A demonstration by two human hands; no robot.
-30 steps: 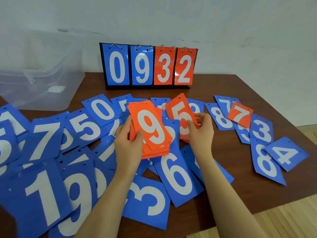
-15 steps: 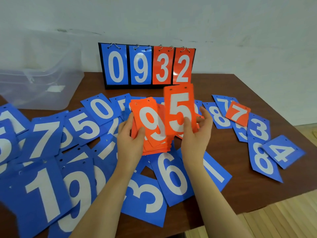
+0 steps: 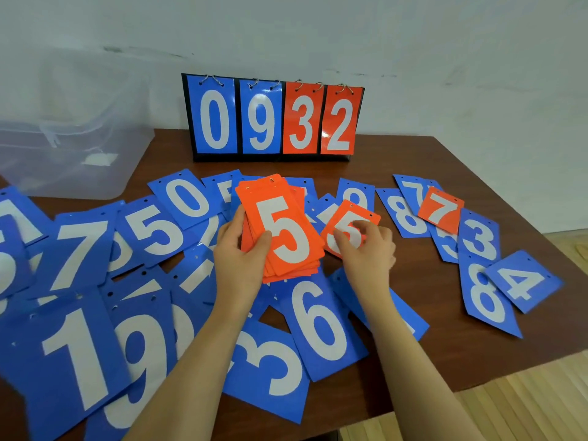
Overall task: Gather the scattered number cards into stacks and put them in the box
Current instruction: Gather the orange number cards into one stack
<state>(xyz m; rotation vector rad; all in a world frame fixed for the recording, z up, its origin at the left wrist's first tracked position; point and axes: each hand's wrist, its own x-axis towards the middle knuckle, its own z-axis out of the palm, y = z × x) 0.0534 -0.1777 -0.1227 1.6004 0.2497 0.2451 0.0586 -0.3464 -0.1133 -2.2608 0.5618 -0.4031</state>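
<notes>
While the orange stack (image 3: 286, 230) is gripped in the left hand (image 3: 240, 259) above the bench (image 3: 445, 173), a loose orange card (image 3: 346, 229) just beside it is pinched by the right hand (image 3: 369, 249). That card should be lifted flat, squared onto the stack with holes aligned, and not bent. One more orange card (image 3: 440, 210) lies further right; the clear box (image 3: 66, 154) waits at far left.

The stack of cards (image 3: 286, 237) is orange with a white 5 on top. Scattered cards (image 3: 321, 326) are blue with white digits; one orange card (image 3: 440, 211) shows a white 7. The desk (image 3: 477, 354) is dark brown. The scoreboard (image 3: 273, 119) shows blue 0, 9 and orange 3, 2.
</notes>
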